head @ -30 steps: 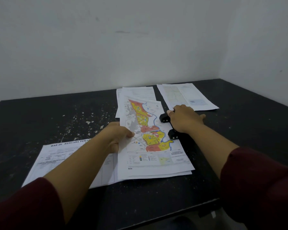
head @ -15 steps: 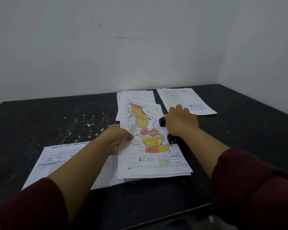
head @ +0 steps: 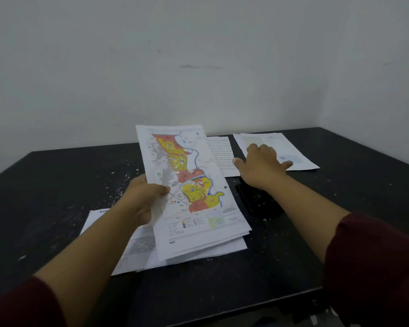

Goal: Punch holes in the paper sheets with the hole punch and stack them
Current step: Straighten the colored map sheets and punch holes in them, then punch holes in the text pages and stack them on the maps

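Black table [head: 69, 185], paint-flecked, butts against white walls [head: 198, 67] at the back and right; near edge runs below my forearms, with bare room on the left half and far right. Printed sheets [head: 132, 251] lie flat near-left of centre, partly under the lifted stack. My left hand [head: 147, 199] pinches the map sheets [head: 191, 185] by their left long edge, thumb on top, fingers curled under; stack is raised and tilted, long axis running away from me, top end toward the back wall, one punched hole visible near the right edge. Two more paper piles at the back: text sheets [head: 223, 154] and a pale-map pile [head: 291, 147]. My right hand [head: 262, 164] hovers flat, fingers spread, holding nothing, above the gap between those piles. Black hole punch [head: 257, 201] sits on the table just right of the map sheets, under my right wrist, long axis front-to-back.
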